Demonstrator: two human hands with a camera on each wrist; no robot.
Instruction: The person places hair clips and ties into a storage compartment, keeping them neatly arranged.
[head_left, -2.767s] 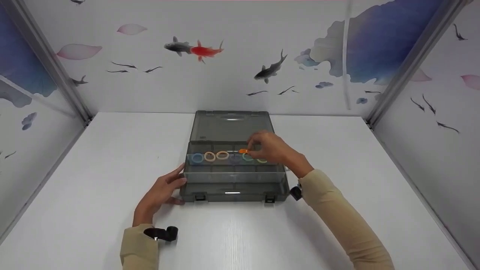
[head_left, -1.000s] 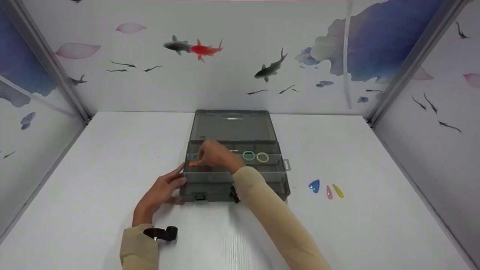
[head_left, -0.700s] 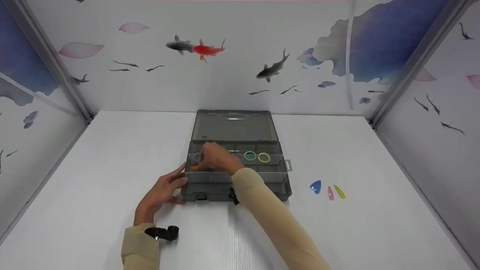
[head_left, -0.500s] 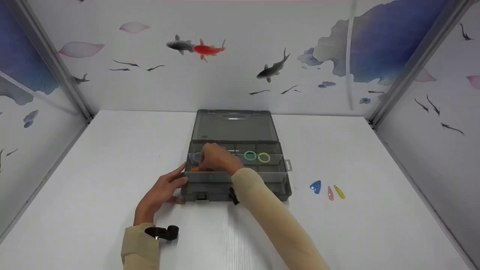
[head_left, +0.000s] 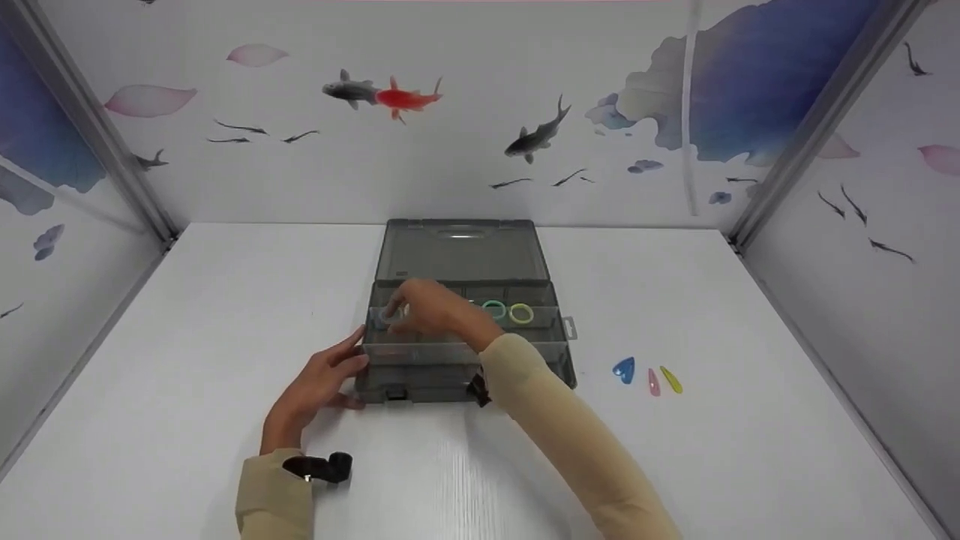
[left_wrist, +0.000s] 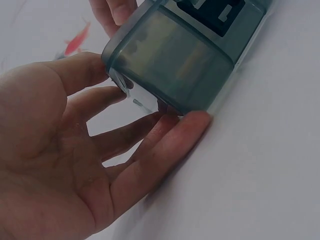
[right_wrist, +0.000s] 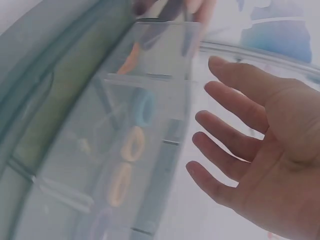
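Note:
My right hand point(head_left: 427, 307) hovers over the left end of a grey see-through storage box point(head_left: 457, 251), its lid laid back. In the right wrist view its fingers point(right_wrist: 220, 150) are spread and hold nothing. An orange hair clip point(right_wrist: 131, 59) lies in the end compartment of the clear tray point(right_wrist: 65, 192). Beside it, blue point(right_wrist: 144, 107) and peach point(right_wrist: 134, 143) rings line the tray, while green point(head_left: 493, 310) and yellow point(head_left: 521, 313) rings sit farther right. My left hand point(head_left: 322, 382) rests against the box's left end, fingertips and thumb touching its wall in the left wrist view.
Right of the box, a blue heart-shaped clip point(head_left: 624, 370), a pink hair clip point(head_left: 654, 382) and a yellow hair clip point(head_left: 671, 379) lie on the white table point(head_left: 735, 442). Patterned panels point(head_left: 465, 165) enclose the back and sides.
My right hand carried the orange clip leftward across the box, lowered it into the tray's left end and let go; its fingers have spread and lifted slightly. The left hand stays put.

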